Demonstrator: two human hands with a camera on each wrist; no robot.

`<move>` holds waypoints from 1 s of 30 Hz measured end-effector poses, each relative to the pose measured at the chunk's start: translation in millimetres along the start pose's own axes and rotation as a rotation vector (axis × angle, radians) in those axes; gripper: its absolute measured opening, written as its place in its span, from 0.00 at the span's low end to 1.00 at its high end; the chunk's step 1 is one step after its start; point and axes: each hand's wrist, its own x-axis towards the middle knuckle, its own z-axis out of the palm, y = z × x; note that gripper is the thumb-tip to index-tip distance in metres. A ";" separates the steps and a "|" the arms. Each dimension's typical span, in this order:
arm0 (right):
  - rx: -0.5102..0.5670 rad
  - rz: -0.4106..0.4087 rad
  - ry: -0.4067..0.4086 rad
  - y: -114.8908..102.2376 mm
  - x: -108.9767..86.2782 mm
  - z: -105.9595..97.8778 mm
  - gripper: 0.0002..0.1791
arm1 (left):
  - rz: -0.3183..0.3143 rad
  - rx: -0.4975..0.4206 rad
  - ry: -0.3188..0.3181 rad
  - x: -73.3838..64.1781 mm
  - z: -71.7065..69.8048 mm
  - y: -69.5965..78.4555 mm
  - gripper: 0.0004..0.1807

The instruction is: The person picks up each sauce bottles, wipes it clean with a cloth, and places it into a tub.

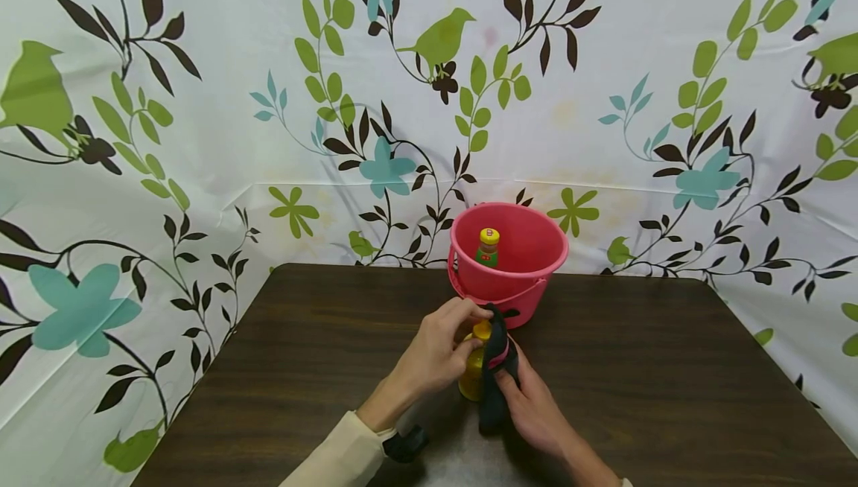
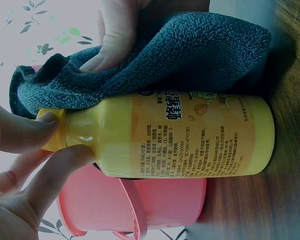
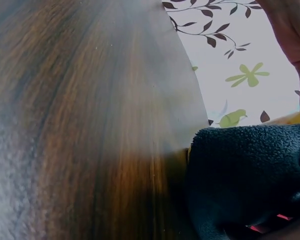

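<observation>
A yellow bottle [image 2: 190, 135] with a printed label and a yellow cap [image 2: 52, 135] stands upright on the table. My left hand [image 1: 436, 345] pinches it around the cap and neck, thumb and fingers apart on the near side in the left wrist view. My right hand [image 1: 536, 401] grips a dark grey-green towel [image 2: 210, 55] and holds it along the bottle's right side. A pink strip shows on the folded towel in the head view. Seen from the right wrist, the towel [image 3: 245, 175] hides most of the bottle.
Just behind the bottle stands a pink bucket [image 1: 485, 284] with its handle lowered at the front. Inside it is a green-labelled bottle [image 1: 488, 250] with a yellow cap. The dark wooden table [image 1: 322, 368] ends at a patterned curtain [image 1: 415, 100].
</observation>
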 end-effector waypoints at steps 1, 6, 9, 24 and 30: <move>0.001 0.001 -0.004 0.7 -0.3 -0.7 0.32 | -0.003 -0.002 -0.001 -0.2 0.1 -0.2 0.21; -0.026 0.026 0.003 4.7 -2.8 -3.3 0.27 | -0.046 -0.020 -0.020 -0.9 0.4 0.0 0.21; -0.070 0.044 0.015 6.1 -3.5 -4.8 0.24 | -0.068 -0.010 -0.027 -1.1 0.4 0.0 0.21; -0.248 0.042 -0.092 11.4 2.3 -14.8 0.28 | -0.075 0.011 -0.029 -1.7 -0.5 -0.1 0.21; -0.342 0.069 -0.157 16.2 6.2 -20.1 0.31 | -0.061 -0.003 -0.022 -1.5 0.7 -0.8 0.21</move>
